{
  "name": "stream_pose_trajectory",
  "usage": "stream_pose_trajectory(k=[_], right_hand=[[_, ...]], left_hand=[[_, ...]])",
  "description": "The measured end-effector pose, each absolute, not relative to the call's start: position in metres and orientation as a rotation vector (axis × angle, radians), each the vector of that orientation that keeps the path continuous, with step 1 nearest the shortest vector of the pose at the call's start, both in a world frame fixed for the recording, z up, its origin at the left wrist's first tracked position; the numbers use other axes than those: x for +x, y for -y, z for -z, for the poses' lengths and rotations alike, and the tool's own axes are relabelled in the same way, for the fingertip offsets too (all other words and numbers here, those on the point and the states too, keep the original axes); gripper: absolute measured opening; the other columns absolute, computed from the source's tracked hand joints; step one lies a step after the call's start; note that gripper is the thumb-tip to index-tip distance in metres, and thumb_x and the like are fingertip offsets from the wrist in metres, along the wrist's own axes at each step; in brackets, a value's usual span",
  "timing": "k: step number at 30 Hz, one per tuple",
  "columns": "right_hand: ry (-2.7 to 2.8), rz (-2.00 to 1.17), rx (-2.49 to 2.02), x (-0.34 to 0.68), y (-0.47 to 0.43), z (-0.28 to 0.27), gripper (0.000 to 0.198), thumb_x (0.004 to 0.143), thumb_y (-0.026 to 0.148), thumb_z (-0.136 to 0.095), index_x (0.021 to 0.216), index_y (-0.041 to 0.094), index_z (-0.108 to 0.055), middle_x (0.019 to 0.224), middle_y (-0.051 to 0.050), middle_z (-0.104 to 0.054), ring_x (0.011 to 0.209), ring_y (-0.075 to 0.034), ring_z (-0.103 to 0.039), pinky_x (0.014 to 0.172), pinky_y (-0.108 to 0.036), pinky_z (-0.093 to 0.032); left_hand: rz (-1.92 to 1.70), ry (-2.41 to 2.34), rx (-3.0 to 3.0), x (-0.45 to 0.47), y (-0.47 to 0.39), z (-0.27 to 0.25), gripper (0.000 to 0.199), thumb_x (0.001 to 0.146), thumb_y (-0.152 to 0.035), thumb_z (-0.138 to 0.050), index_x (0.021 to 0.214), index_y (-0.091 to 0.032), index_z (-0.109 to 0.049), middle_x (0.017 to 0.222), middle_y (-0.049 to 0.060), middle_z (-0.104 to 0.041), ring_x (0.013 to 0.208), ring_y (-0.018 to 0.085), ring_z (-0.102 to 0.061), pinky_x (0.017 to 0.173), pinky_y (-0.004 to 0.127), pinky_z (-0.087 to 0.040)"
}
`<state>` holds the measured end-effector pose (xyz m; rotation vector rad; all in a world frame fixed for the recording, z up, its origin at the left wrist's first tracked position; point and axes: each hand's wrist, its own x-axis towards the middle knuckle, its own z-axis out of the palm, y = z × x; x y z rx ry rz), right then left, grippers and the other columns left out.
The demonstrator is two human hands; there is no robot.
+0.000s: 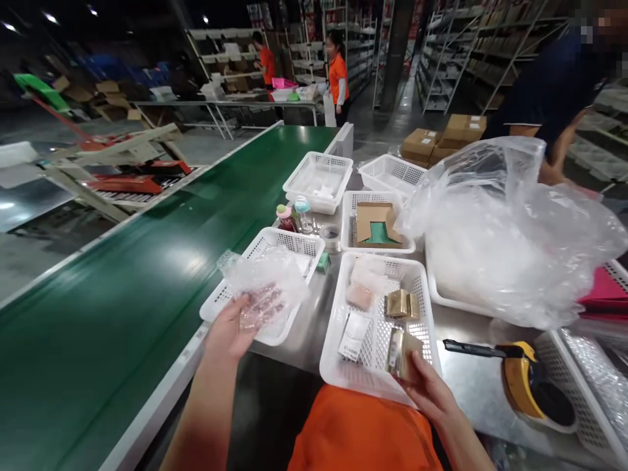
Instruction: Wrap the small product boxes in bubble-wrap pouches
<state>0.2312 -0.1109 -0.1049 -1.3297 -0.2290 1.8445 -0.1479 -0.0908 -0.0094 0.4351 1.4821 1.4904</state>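
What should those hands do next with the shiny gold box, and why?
Perhaps the right hand should bring the gold box over to the clear plastic wrapping. The left hand already holds that wrapping up, while the box is in the other hand, at the near end of a white basket, so the two are apart.

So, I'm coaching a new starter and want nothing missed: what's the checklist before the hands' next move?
1. Left hand has hold of the clear plastic: ok.
2. Right hand has hold of a gold box: ok.
3. Left hand free: not ok, the plastic occupies it.
4. White label in the basket readable: cannot tell, print too small.
5. Yellow tape dispenser on the table, clear of both hands: ok.
6. Green belt stopped: cannot tell.
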Motion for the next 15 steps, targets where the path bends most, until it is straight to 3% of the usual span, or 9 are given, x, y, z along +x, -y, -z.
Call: stream_pose_trajectory(k=[2, 4, 6, 9, 11, 15], right_hand=[[0.281, -1.947, -1.156, 0.217, 0.11, 0.083, 0.052, 0.047, 0.052, -0.091, 0.085, 0.022, -0.074, 0.102, -0.011, -0.077, 0.112, -0.03, -0.066, 0.1, -0.046, -0.051], [0.431, -2.028, -0.955, 0.204, 0.105, 0.06, 0.064, 0.049, 0.057, -0.088, 0.1, 0.02, -0.075, 0.128, -0.015, -0.067, 0.126, -0.032, -0.058, 0.107, -0.048, -0.046], [0.531, -2.081, -0.825, 0.196, 0.099, 0.04, 0.073, 0.049, 0.058, -0.088, 0.107, 0.018, -0.073, 0.139, -0.017, -0.06, 0.126, -0.032, -0.058, 0.108, -0.048, -0.045], [0.596, -2.117, -0.8, 0.19, 0.094, 0.025, 0.066, 0.048, 0.053, -0.09, 0.1, 0.016, -0.074, 0.111, -0.014, -0.074, 0.097, -0.025, -0.07, 0.093, -0.04, -0.052], [0.649, -2.104, -0.813, 0.187, 0.096, 0.025, 0.056, 0.049, 0.047, -0.091, 0.092, 0.015, -0.074, 0.088, -0.007, -0.075, 0.078, -0.018, -0.069, 0.08, -0.03, -0.052], [0.773, -1.957, -0.89, 0.182, 0.107, 0.034, 0.05, 0.051, 0.048, -0.09, 0.085, 0.014, -0.073, 0.075, -0.003, -0.071, 0.069, -0.014, -0.063, 0.071, -0.025, -0.046]], left_hand=[[-1.398, -1.236, 0.191, -0.119, 0.095, -0.002, 0.034, 0.081, -0.033, -0.054, 0.108, -0.014, -0.062, 0.122, 0.015, -0.069, 0.11, 0.03, -0.067, 0.096, 0.055, -0.055], [-1.265, -1.175, 0.142, -0.095, 0.099, -0.004, 0.032, 0.08, -0.032, -0.057, 0.105, -0.013, -0.065, 0.114, 0.015, -0.072, 0.105, 0.029, -0.069, 0.093, 0.05, -0.057], [-1.168, -1.158, 0.168, -0.078, 0.102, 0.0, 0.029, 0.073, -0.03, -0.068, 0.098, -0.015, -0.065, 0.1, 0.011, -0.075, 0.092, 0.026, -0.072, 0.083, 0.043, -0.06], [-1.037, -1.123, 0.261, -0.064, 0.105, 0.014, 0.041, 0.06, -0.033, -0.084, 0.091, -0.018, -0.063, 0.08, 0.005, -0.074, 0.071, 0.022, -0.07, 0.064, 0.035, -0.059], [-0.959, -1.103, 0.344, -0.058, 0.105, 0.024, 0.051, 0.054, -0.04, -0.089, 0.091, -0.018, -0.062, 0.077, 0.004, -0.073, 0.066, 0.021, -0.068, 0.058, 0.033, -0.056], [-0.956, -1.191, 0.579, -0.052, 0.098, 0.043, 0.055, 0.052, -0.048, -0.088, 0.088, -0.016, -0.062, 0.073, 0.0, -0.068, 0.061, 0.013, -0.062, 0.058, 0.027, -0.052]])
